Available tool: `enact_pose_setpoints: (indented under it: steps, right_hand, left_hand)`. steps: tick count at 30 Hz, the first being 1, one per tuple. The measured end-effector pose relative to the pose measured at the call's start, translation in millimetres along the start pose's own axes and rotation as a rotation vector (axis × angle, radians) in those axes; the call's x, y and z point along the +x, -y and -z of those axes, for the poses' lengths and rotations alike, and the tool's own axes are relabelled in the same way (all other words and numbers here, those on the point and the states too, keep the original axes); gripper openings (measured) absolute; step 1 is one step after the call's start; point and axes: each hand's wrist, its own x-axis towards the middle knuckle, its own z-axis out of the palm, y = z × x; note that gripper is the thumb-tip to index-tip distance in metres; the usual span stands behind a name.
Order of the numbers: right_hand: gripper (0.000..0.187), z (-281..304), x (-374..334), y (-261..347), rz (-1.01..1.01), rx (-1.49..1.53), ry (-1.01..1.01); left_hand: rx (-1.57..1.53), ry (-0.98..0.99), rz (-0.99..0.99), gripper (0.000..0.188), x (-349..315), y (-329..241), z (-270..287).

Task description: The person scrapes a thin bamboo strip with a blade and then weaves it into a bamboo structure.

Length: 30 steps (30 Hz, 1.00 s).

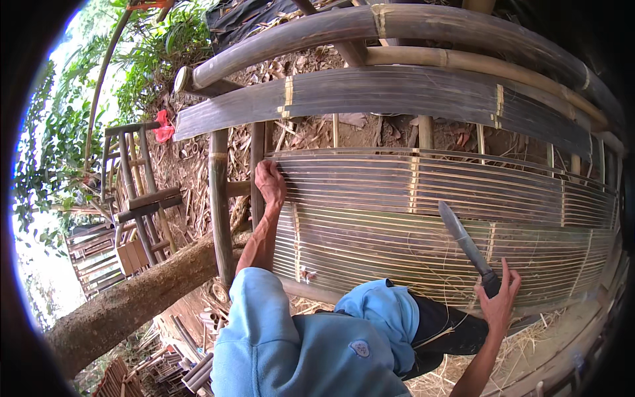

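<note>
My left hand point(270, 182) is closed at the left end of a dark split-bamboo panel point(350, 178), its curled fingers at the ends of the upper thin strips. Which strip lies inside the fingers is hard to make out. In my right hand point(501, 296) is a knife point(465, 239), held by its dark handle with some fingers stretched out past it. The long grey blade points away from me and to the left, over the panels. A second, greener slatted bamboo panel point(390, 248) lies nearer, between my hands, with pale fibres on its right part.
A wide flattened bamboo piece point(397, 92) runs across beyond the panels, with a thick bamboo pole point(297, 41) behind it. A rough log point(139, 298) slants in at left, beside an upright post point(218, 205). Wooden frames point(142, 185) stand farther left on littered ground.
</note>
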Motion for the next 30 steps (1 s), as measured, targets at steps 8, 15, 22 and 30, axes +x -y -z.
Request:
enact_pose_setpoints:
  steps: [8,15,22,30]
  right_hand:
    - [0.09,-9.3,-7.2,-6.7,-0.019,-0.001,-0.055]
    - [0.078,-6.4,-12.2,-1.7,0.008,0.019,-0.054]
    - [0.054,-10.5,-21.9,20.5,0.042,0.121,-0.119]
    - [0.048,-27.7,-26.9,25.3,0.044,0.185,-0.181]
  left_hand:
    - [0.113,0.258,-0.271,0.014,35.4,2.3,15.1]
    - [0.193,0.471,-0.394,0.012,59.3,17.5,16.9]
    - [0.21,0.427,-0.357,0.007,49.4,9.7,20.8]
    - [-0.067,0.35,-0.645,0.022,23.1,-147.3,-19.7]
